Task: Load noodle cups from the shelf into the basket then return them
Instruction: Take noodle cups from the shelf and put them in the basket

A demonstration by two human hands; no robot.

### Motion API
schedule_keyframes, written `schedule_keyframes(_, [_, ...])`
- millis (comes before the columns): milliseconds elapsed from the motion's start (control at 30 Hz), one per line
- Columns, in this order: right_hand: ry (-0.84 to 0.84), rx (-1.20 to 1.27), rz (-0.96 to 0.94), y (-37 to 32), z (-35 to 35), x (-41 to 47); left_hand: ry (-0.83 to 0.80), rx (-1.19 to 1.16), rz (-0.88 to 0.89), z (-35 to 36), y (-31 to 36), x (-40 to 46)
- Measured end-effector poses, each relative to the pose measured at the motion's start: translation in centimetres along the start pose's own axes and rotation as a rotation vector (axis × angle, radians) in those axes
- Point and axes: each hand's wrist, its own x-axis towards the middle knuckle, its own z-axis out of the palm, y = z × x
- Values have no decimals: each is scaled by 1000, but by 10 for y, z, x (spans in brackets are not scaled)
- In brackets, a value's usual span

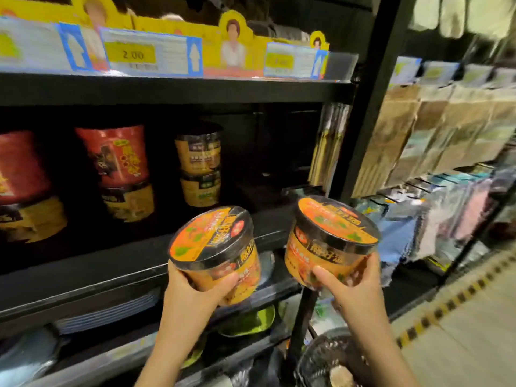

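Note:
My left hand [192, 289] grips an orange noodle cup [215, 247] from below, tilted with its lid toward me, just in front of the black shelf's edge [134, 261]. My right hand [351, 286] holds a second orange noodle cup [332, 238] to the right, at about the same height, near the shelf's right end. Further back on the shelf stand stacked yellow cups [199, 166] and red cups [117, 155]. A dark mesh basket [324, 358] sits low at the bottom, below my right forearm, only partly visible.
A black upright post [371, 101] ends the shelf unit. To the right hang packets of goods [435, 129] on another rack. Price labels [131, 54] line the upper shelf. Plates and bowls [111, 311] fill the shelf below. The aisle floor [460, 331] runs right.

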Motion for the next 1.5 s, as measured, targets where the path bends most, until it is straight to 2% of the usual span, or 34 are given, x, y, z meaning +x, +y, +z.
schedule_keyframes(167, [232,-33,81,28,-87,-32,-157,-55,-78,83,-21,-42])
schedule_keyframes(400, [510,-59,247,67,-178,-76,-363,-163,-286,181,-56,-89])
schedule_keyframes(633, [711,-85,514,132,-220,-84,-437,169,-505,234,-142,-82])
schedule_keyframes(733, [758,-96,634,167,-226,-71,-524,249,-589,259,-177,-60])
schedule_keyframes(867, [815,-85,788,225,-231,-47,-643,398,-578,299,-231,-27])
schedule_keyframes(933, [855,-68,861,259,-235,-37,-588,441,-541,323,-267,-15])
schedule_keyframes(967, [868,-69,901,276,-238,-32,-566,361,-612,337,-291,-10])
schedule_keyframes(1033, [886,-56,974,310,-243,-24,-593,390,-524,356,-334,-1])
schedule_keyframes(1067, [898,-42,1007,329,-246,-22,-603,365,-719,371,-342,3])
schedule_keyframes(1100, [915,-32,1034,347,-248,-20,-710,506,-589,382,-342,5])
schedule_keyframes(1133, [934,-20,1056,368,-250,-20,-826,565,-570,388,-359,8])
schedule_keyframes(1233, [956,41,1105,438,-254,-31,-944,616,-611,421,-414,11])
schedule_keyframes(1300, [962,62,1170,482,-256,-41,-982,727,-620,432,-463,7])
schedule_keyframes(1500, [987,150,1260,611,-260,-67,-1007,833,-709,448,-596,-20])
